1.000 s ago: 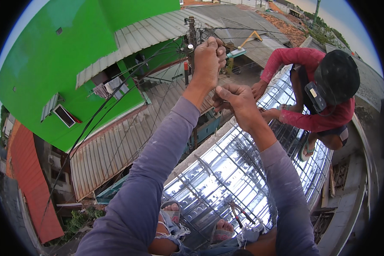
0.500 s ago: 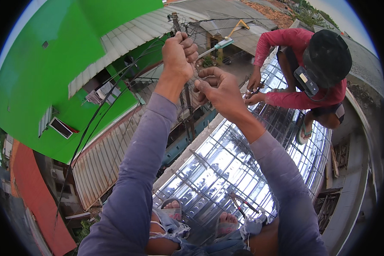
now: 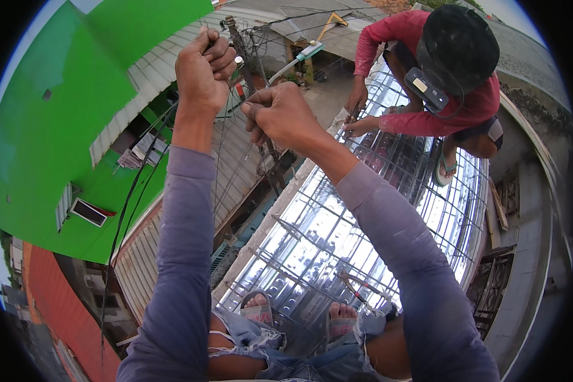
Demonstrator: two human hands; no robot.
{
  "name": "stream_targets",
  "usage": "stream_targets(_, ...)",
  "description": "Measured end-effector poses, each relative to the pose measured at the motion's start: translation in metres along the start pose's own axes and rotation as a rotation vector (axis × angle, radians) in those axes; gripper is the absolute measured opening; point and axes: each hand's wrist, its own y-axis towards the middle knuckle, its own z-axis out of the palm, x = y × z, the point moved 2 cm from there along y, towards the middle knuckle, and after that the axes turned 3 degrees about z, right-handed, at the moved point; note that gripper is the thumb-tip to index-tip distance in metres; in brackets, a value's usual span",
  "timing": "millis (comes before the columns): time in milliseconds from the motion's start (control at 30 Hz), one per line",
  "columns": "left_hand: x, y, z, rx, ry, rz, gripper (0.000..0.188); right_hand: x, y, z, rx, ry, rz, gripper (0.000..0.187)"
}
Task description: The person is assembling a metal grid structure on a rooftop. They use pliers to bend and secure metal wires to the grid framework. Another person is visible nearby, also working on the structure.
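Observation:
Raised at the upper left, my left hand (image 3: 204,67) is closed in a fist around what looks like thin wire, its fine strands hard to make out against the background. Lower and to the right, my right hand (image 3: 283,118) pinches with thumb and fingertips, apparently on the same thin wire. A gap separates the two hands. Below them spreads a steel rebar mesh (image 3: 312,219) over shiny corrugated metal decking. Pincers (image 3: 358,290) with reddish handles lie on the mesh near my right foot.
At the right a co-worker (image 3: 455,70) in a red top and dark helmet crouches over the mesh, hands at its far left edge. A concrete edge (image 3: 261,245) drops off on the left. Overhead cables (image 3: 148,159) and a utility pole (image 3: 239,48) stand beyond it.
Both my hands have moved left, and the left one has risen and drawn farther from the right. My view has shifted slightly; the pincers stay on the mesh.

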Motion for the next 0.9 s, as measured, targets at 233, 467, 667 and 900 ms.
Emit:
stream_targets(233, -0.008, -0.004, 0.01, 0.025, -0.047, -0.005, 0.024, 0.008, -0.002, 0.003, 0.158, 0.031, 0.033, 0.028)
stream_targets(467, -0.022, 0.005, -0.009, 0.053, -0.385, -0.06, 0.02, 0.001, -0.005, -0.003, 0.284, 0.253, -0.041, 0.033)
stream_targets(667, -0.028, 0.016, -0.034, -0.21, -0.215, 0.012, 0.019, 0.02, -0.008, 0.033, 0.074, -0.04, -0.231, 0.035)
stream_targets(900, -0.026, 0.001, -0.01, 0.028, -0.178, 0.02, 0.023, 0.015, 0.002, 0.022, -0.006, -0.235, -0.333, 0.023)
